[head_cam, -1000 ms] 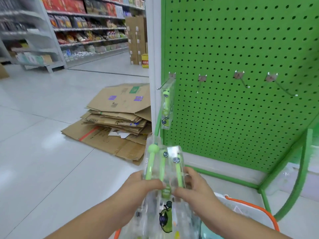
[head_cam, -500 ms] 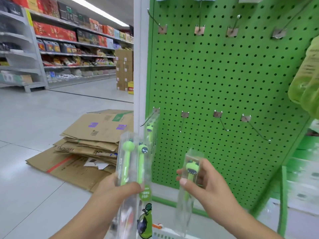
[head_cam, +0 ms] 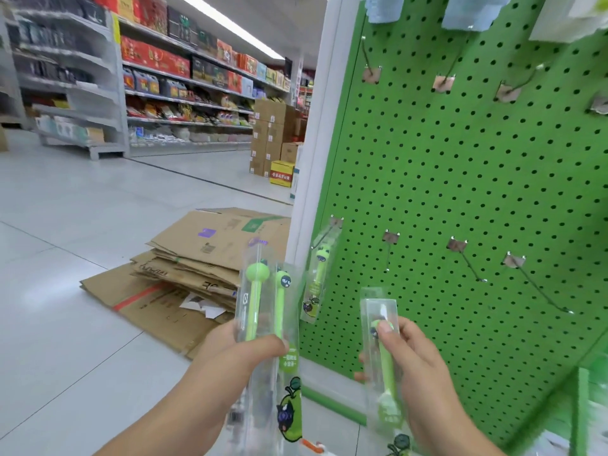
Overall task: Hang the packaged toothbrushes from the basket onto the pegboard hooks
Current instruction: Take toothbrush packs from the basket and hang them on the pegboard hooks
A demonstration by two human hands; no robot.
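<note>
Left hand (head_cam: 240, 350) is wrapped around two clear toothbrush packs (head_cam: 268, 324), upright, their bottoms cut off by the frame edge. Right hand (head_cam: 414, 363) pinches a single pack (head_cam: 381, 327), thumb over the green head so the print's hard to read. One hung pack (head_cam: 318, 281) is on the leftmost hook of the pegboard (head_cam: 460, 192). Basket (head_cam: 312, 447) barely peeks in at the bottom.

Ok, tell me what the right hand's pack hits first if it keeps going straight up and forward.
Probably the empty second hook on the pegboard; nothing shows between it and the pack in the right hand. Depth is uncertain.
</note>
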